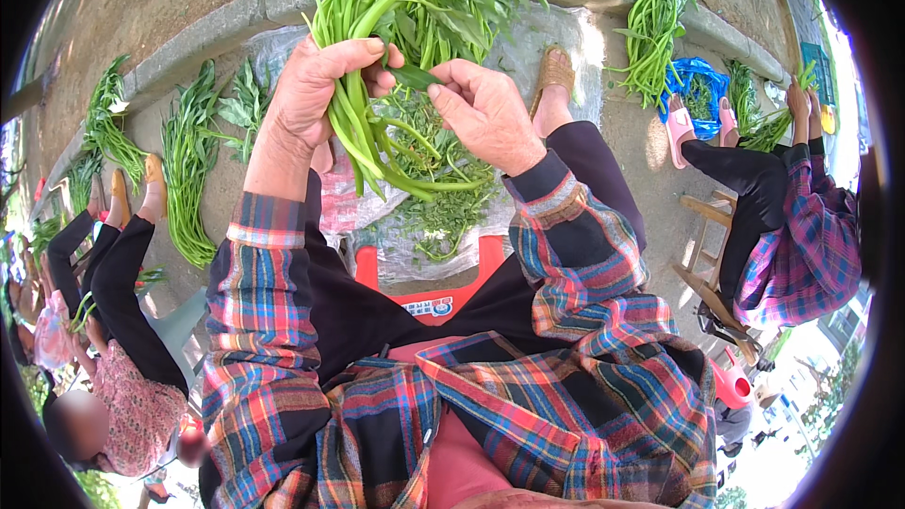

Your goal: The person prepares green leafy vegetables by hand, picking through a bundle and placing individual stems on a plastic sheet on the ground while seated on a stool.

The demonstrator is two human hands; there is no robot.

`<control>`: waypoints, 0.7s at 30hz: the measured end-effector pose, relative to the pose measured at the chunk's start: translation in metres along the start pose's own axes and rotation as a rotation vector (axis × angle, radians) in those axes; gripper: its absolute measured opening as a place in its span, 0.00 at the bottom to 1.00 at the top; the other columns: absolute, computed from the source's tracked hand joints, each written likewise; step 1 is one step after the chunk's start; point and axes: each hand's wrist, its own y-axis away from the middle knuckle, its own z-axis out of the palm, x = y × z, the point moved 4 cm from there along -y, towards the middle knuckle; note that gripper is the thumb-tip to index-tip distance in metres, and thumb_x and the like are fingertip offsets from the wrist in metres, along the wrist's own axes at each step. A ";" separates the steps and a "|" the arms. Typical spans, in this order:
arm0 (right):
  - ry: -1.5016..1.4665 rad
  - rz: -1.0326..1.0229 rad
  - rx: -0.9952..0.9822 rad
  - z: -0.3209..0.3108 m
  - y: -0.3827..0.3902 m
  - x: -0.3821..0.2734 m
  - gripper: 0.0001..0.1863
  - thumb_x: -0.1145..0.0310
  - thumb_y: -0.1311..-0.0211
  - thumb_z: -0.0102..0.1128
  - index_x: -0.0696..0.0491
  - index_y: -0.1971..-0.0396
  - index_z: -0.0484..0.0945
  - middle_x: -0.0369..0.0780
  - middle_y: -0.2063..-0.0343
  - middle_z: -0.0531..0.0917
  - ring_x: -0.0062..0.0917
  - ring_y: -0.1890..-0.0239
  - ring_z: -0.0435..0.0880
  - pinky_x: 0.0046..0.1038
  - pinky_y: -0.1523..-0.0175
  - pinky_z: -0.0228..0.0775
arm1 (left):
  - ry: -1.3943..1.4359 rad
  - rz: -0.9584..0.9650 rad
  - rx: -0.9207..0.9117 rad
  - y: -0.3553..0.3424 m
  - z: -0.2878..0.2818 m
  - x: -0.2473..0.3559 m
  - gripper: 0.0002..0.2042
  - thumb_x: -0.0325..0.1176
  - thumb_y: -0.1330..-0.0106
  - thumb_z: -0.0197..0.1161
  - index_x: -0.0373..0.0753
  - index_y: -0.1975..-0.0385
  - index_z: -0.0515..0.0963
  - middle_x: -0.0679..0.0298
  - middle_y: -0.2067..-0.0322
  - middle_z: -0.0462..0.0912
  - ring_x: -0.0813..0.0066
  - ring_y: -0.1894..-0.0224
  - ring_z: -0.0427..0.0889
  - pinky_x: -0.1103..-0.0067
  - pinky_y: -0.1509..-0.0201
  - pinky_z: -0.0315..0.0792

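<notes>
My left hand (316,90) is closed around a bunch of water spinach (356,127), whose long green stems hang down past my fingers and curl to the right. Between the thumb and fingers of my right hand (485,113) is a dark green leaf (412,77), its other end beside my left fingertips. I cannot tell whether this leaf is still joined to a stem. Just beyond my hands lies a big leafy heap of water spinach (452,9). Below them, loose leaves and bits of stem (443,217) are scattered on a pale plastic sheet (556,47).
A red plastic stool (366,266) shows between my legs. Bundles of greens lie along the stone kerb (226,24), left and right. At right, a person (792,236) handles stems near a blue bag (698,85); at left, another person (132,386) sits.
</notes>
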 end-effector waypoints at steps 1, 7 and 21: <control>-0.017 -0.007 0.008 0.000 0.000 0.001 0.07 0.73 0.46 0.55 0.62 0.71 0.75 0.37 0.85 0.76 0.15 0.83 0.71 0.21 0.76 0.64 | -0.004 -0.007 0.000 0.001 0.001 0.000 0.08 0.27 0.44 0.58 0.32 0.66 0.76 0.60 0.73 0.81 0.77 0.76 0.79 0.83 0.71 0.76; 0.135 -0.024 -0.002 -0.002 0.000 -0.003 0.06 0.74 0.46 0.54 0.61 0.72 0.75 0.38 0.84 0.76 0.15 0.83 0.72 0.22 0.76 0.64 | 0.017 0.007 -0.029 0.001 -0.003 -0.002 0.09 0.28 0.44 0.59 0.32 0.65 0.75 0.59 0.72 0.81 0.76 0.75 0.80 0.83 0.70 0.76; -0.133 0.158 0.141 -0.019 -0.004 -0.002 0.07 0.74 0.43 0.49 0.60 0.74 0.76 0.30 0.86 0.74 0.11 0.85 0.70 0.16 0.80 0.60 | 0.139 0.045 -0.040 0.001 -0.008 -0.001 0.10 0.29 0.42 0.57 0.31 0.63 0.75 0.57 0.69 0.81 0.72 0.71 0.81 0.79 0.65 0.77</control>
